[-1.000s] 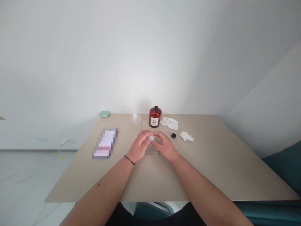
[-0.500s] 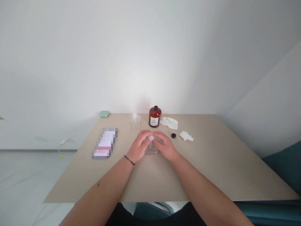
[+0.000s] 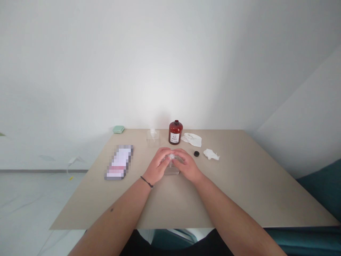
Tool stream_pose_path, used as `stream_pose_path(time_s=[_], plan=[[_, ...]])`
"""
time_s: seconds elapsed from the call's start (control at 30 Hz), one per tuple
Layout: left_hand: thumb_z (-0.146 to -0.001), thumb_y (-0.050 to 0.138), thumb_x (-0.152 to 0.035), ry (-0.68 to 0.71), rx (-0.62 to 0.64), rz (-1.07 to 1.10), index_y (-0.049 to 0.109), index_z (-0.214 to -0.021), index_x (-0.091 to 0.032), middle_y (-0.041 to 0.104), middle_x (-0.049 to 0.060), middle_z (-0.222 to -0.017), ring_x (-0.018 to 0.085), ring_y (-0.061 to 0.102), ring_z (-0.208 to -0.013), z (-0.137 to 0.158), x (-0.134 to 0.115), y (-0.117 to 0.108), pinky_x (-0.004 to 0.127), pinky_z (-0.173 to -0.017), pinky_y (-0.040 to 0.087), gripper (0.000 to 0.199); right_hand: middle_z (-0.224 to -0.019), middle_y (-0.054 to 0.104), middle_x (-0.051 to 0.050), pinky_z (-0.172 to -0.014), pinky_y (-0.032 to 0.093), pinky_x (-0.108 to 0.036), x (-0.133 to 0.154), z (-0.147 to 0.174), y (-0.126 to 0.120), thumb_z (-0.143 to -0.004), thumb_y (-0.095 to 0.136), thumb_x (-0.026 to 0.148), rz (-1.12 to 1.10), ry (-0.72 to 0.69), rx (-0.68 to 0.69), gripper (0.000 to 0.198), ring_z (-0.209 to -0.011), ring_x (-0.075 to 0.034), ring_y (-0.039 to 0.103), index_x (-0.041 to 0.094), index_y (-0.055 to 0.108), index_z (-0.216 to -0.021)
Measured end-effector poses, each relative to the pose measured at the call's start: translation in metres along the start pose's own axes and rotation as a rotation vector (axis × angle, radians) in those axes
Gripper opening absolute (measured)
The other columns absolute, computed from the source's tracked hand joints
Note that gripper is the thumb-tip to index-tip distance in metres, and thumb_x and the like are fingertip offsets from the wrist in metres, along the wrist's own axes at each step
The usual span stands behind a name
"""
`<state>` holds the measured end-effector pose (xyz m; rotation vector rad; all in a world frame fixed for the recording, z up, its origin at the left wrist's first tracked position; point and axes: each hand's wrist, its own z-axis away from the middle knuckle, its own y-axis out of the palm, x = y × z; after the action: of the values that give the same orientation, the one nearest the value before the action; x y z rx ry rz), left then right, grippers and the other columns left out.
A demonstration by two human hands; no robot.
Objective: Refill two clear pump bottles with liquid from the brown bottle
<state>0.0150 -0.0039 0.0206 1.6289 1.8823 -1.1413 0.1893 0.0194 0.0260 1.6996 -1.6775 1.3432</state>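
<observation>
At the middle of the table a clear, square-sided bottle (image 3: pixel 172 171) with a whitish top stands between my hands. My left hand (image 3: pixel 160 163) curls round its top from the left, thumb near the whitish part. From the right, my right hand (image 3: pixel 187 163) does the same, and the fingertips of both hands meet behind the top. Much of the bottle is hidden by the fingers. Beyond the hands stands a brown-red bottle (image 3: pixel 175 131) with a white label and an uncapped neck. A black cap (image 3: pixel 196 154) lies to the right of my right hand.
A second clear square container (image 3: pixel 153 139) with a white top stands at the back. Right of the brown-red bottle lie a flat tissue (image 3: pixel 193 139) and a crumpled tissue (image 3: pixel 211 154). A blurred phone (image 3: pixel 119 162) and a green case (image 3: pixel 118 129) are on the left.
</observation>
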Motion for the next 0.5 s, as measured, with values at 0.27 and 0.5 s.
stream_pose_path(time_s=[0.27, 0.5], plan=[[-0.102, 0.042, -0.035, -0.018, 0.010, 0.010, 0.061, -0.120, -0.022, 0.058, 0.010, -0.120, 0.022, 0.054, -0.118, -0.0005, -0.0025, 0.0000, 0.043, -0.106, 0.044, 0.029, -0.103, 0.067, -0.005, -0.096, 0.047, -0.042, 0.0095, -0.0008, 0.0021, -0.083, 0.067, 0.035, 0.052, 0.080, -0.021, 0.021, -0.101, -0.024, 0.063, 0.022, 0.064, -0.099], [-0.101, 0.044, -0.037, -0.016, -0.005, 0.012, 0.062, -0.119, -0.022, 0.060, 0.010, -0.119, 0.023, 0.055, -0.117, -0.0008, -0.0032, -0.0004, 0.042, -0.106, 0.045, 0.030, -0.110, 0.068, -0.007, -0.099, 0.046, -0.044, 0.0027, 0.0002, 0.0003, -0.084, 0.065, 0.033, 0.023, 0.022, -0.010, 0.021, -0.107, -0.025, 0.063, 0.024, 0.066, -0.103]])
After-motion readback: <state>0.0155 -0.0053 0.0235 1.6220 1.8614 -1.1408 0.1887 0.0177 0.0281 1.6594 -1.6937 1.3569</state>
